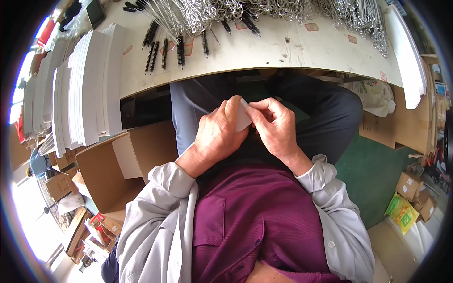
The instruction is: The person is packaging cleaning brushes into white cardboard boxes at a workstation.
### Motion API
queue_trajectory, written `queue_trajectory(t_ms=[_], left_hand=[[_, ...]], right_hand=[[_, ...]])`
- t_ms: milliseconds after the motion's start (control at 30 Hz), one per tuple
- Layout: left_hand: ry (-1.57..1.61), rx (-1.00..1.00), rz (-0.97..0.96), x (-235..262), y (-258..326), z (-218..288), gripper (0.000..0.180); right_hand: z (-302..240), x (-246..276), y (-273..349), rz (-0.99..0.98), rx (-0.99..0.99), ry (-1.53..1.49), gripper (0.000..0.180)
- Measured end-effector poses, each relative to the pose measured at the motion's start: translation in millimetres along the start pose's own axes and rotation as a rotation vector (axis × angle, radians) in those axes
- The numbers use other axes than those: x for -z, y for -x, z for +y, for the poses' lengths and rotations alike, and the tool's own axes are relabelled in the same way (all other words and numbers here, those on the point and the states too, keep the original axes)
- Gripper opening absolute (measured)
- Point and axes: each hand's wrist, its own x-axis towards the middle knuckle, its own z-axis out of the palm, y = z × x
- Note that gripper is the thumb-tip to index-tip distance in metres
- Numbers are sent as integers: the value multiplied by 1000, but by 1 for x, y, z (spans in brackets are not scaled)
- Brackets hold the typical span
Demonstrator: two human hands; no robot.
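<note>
Both my hands meet over my lap, below the table's front edge. My left hand (218,135) and my right hand (274,126) both pinch a small white card (243,118) held between their fingertips. Most of the card is hidden behind my fingers. On the white table (283,49) above lie several black bottle brushes (165,53) with wire handles and a large heap of bare wire handles (245,10).
Tall stacks of white cards (92,85) stand on the table's left end, another stack (409,61) on the right. An open cardboard box (120,162) sits by my left knee. More boxes (415,188) and a yellow-green packet (402,212) lie on the floor at right.
</note>
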Motion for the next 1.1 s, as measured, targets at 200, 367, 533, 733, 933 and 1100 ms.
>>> queue_trajectory(t_ms=[200,367,533,733,933,1100], left_hand=[[26,-26,32,-2,-2,5,62],[35,-68,79,-5,-2,3,60],[29,-123,129,-6,-2,3,58],[58,-144,169,-6,0,2,56],[25,-139,149,-6,5,3,56],[32,-62,118,-7,6,3,61]], right_hand=[[-2,1,-2,38,-93,-130,16],[-5,6,-3,43,-168,-128,16],[-5,7,-2,60,-186,-197,18],[-6,8,-3,49,-192,-239,19],[-7,6,0,64,-164,-202,19],[-2,0,-1,112,2,-13,21]])
